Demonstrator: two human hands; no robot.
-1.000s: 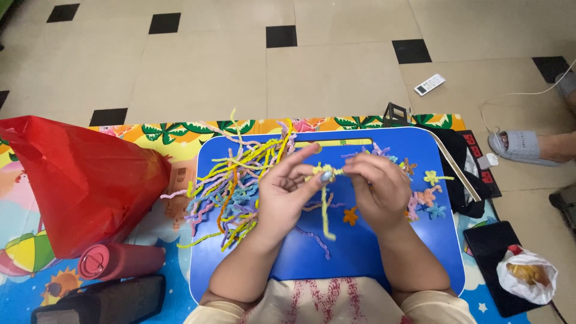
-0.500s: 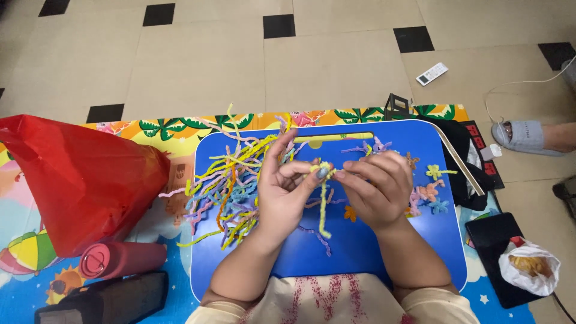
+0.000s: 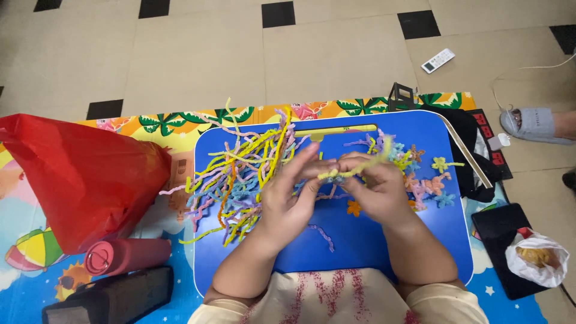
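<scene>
Both hands meet at frame centre over the blue tabletop (image 3: pixel 360 240): the left hand (image 3: pixel 291 201) and right hand (image 3: pixel 375 192) each pinch a yellow stem (image 3: pixel 360 167), apparently mid-twist. Finished flowers (image 3: pixel 426 180) lie at right; a big pile (image 3: pixel 240 174) of loose stems at left looks unused.

Beige tiled floor (image 3: pixel 198 60) with black squares, colourful mat (image 3: pixel 36 282).

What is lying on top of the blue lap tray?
On the blue tray: a pile of loose pipe cleaners, small finished flowers. Both hands hide the middle.
</scene>
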